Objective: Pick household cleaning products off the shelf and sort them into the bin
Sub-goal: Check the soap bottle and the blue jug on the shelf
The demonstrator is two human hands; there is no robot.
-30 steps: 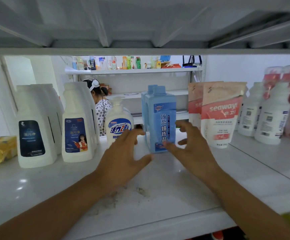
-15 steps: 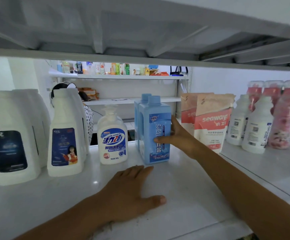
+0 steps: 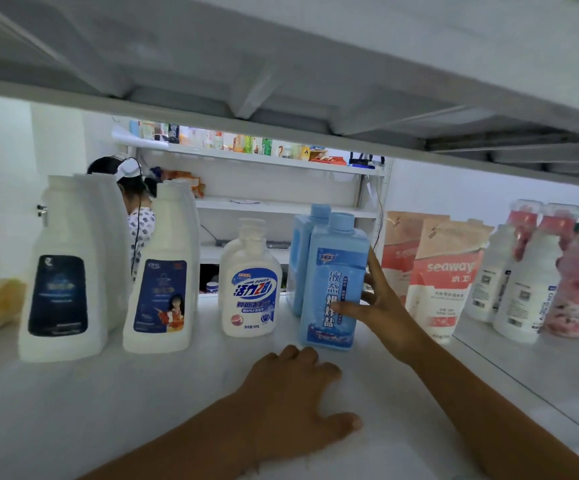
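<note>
Shelf: white shelf board (image 3: 108, 410), kinda dim, roofed by the grey ribbed underside of the next shelf (image 3: 281, 64) across the top of the frame.
Room: through the gap at upper middle you get white walls, another white rack (image 3: 274, 206) with small colourful items, and a person (image 3: 139, 216) at upper left behind the white plastic jugs (image 3: 63, 271).
Bottle: tall light-blue rectangular plastic bottle (image 3: 333, 292), round blue cap, white Chinese lettering, pretty much upright at centre frame, twin bottle (image 3: 300, 258) right behind it.
Neighbours: white pump bottle (image 3: 250, 292) just left, red-and-tan "seaway" pouches (image 3: 443, 278) just right.
Right hand (image 3: 381, 306): wraps the bottle's right side, thumb across the front label.
Left hand (image 3: 291, 400): palm down on the shelf at lower centre, fingers loosely bent, holding nothing.
</note>
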